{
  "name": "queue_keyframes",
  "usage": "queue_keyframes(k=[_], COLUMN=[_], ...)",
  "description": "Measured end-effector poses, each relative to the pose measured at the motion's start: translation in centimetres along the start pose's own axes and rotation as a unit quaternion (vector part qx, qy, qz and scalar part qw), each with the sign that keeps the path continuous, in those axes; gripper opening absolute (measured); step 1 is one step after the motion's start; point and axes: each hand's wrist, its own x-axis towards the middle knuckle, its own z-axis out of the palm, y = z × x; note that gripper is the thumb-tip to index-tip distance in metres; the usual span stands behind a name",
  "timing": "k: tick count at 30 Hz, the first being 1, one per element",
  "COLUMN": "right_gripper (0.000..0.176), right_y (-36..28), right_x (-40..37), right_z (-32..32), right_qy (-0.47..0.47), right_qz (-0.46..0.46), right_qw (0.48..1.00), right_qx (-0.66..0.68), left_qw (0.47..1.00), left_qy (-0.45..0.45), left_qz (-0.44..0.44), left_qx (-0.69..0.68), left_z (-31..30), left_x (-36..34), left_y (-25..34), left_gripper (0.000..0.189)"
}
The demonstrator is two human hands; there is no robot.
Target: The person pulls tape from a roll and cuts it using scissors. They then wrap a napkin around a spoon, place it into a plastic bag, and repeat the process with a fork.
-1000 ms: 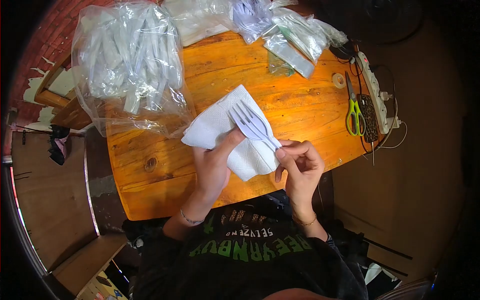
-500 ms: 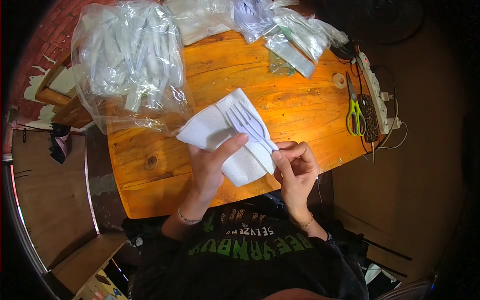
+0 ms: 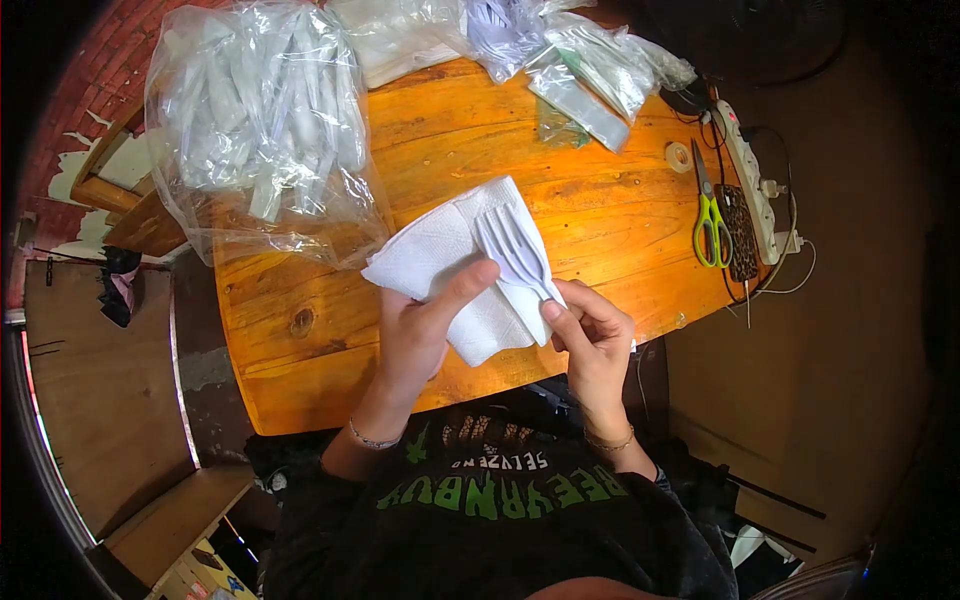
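A white paper napkin (image 3: 440, 240), folded and held above the wooden table, lies in my left hand (image 3: 425, 325). My left thumb presses on its top face, its tip right beside a white plastic fork (image 3: 515, 250); the other left fingers are hidden beneath the paper. The fork rests along the napkin's right side, tines pointing away from me. Thumb and fingers of my right hand (image 3: 595, 335) pinch the fork's handle at the napkin's right edge. The handle's lower end is hidden by that hand.
A large clear bag of wrapped cutlery (image 3: 265, 110) covers the table's (image 3: 440, 130) back left. More plastic packets (image 3: 590, 90) lie at the back. On the right are scissors (image 3: 711, 225), a tape roll (image 3: 679, 157), a leopard-patterned phone (image 3: 738, 235) and a power strip (image 3: 750, 180).
The fork and napkin have shifted slightly right and turned a little, so the tines stand more upright in view. Both hands keep their hold.
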Motion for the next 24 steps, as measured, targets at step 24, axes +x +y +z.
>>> queue_keyframes(k=[24], right_gripper=[0.015], right_y=[-1.5], right_x=[0.9], right_z=[-0.4], right_qy=[0.011], right_qz=[-0.044], right_qw=[0.998], right_qx=[-0.052], left_qw=[0.995], left_qy=[-0.014], left_qz=[-0.096], left_qx=[0.004], left_z=[0.2], left_x=[-1.0], left_y=[0.7], left_gripper=[0.036])
